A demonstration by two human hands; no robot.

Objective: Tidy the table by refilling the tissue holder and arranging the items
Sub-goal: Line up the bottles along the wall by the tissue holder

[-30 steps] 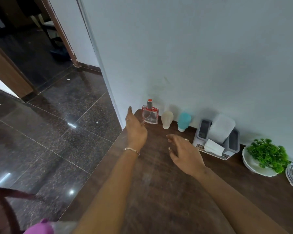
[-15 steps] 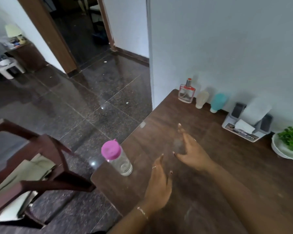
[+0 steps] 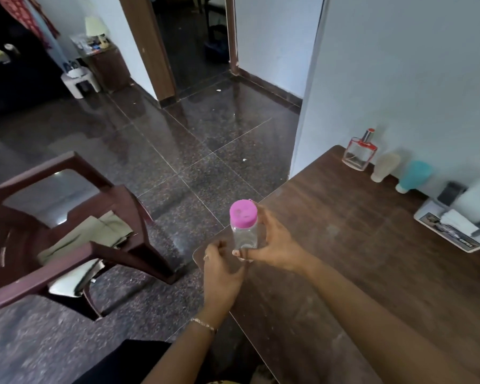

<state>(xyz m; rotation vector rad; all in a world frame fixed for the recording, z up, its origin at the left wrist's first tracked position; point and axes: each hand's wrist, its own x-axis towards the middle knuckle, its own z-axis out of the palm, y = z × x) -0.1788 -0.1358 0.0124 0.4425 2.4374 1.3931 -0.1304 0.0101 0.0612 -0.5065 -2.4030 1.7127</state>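
Head view. At 9 o'clock stood one maroon chair with one folded cloth on its seat. Just below centre, the left hand (one ring, one bracelet at the wrist) lay at 7 o'clock of the bottle, fingers loosely curled just beside its base; whether it touched could not be told. The one clear bottle, pink-capped and upright, stood over the table at its near-left corner. The right hand, at 4 o'clock of the bottle, gripped it: fingers wrapped round the far side, thumb at the base. The two hands were near each other, the bottle between them. At 2 o'clock, along the wall, three small containers stood in a row: one perfume bottle with a red collar, one cream bottle, one teal bottle. At 3 o'clock sat the one tissue holder, white tissue in it and a dark device upright in its left compartment. The holder's front label was too blurred to read.
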